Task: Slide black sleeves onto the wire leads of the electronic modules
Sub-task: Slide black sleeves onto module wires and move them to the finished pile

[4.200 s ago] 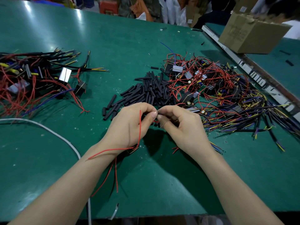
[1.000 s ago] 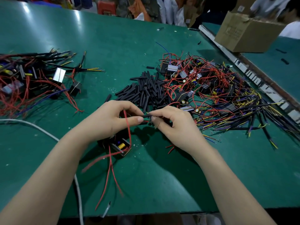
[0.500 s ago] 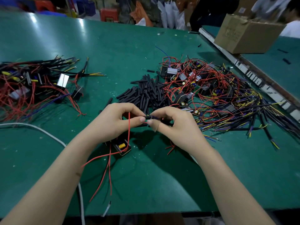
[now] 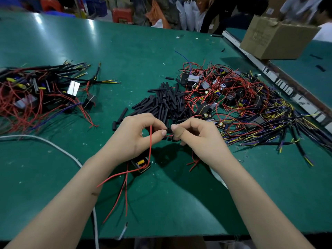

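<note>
Both hands meet dead centre over the green table (image 4: 161, 203), fingertips almost touching. The left hand (image 4: 133, 139) is curled, thumb and forefinger pinching a red wire lead (image 4: 150, 141) that loops down to a small module (image 4: 141, 163) hanging just under the wrist, with more red leads trailing off toward 7 o'clock. The right hand (image 4: 199, 137) is curled too, pinching a short black sleeve (image 4: 168, 130) right where the lead's tip meets it (can't tell how far the wire is in, the fingers cover it). Just past the hands at 12 o'clock sits the loose sleeve pile (image 4: 165, 103), butting up against the big tangle of unsleeved modules (image 4: 233, 103) that sprawls from 1 to 3 o'clock, its wire ends reaching close to the metal rail (image 4: 280, 81) along the table's right edge. A second heap of modules (image 4: 37, 94) sits at 10 o'clock, running off the left edge of the view. A white cable (image 4: 53, 146) snakes from 9 o'clock down under the left forearm to the near edge. Open green runs across the far half toward 12 and along the near edge between the forearms. A cardboard box (image 4: 274, 38) sits at 2 o'clock beyond the rail.
</note>
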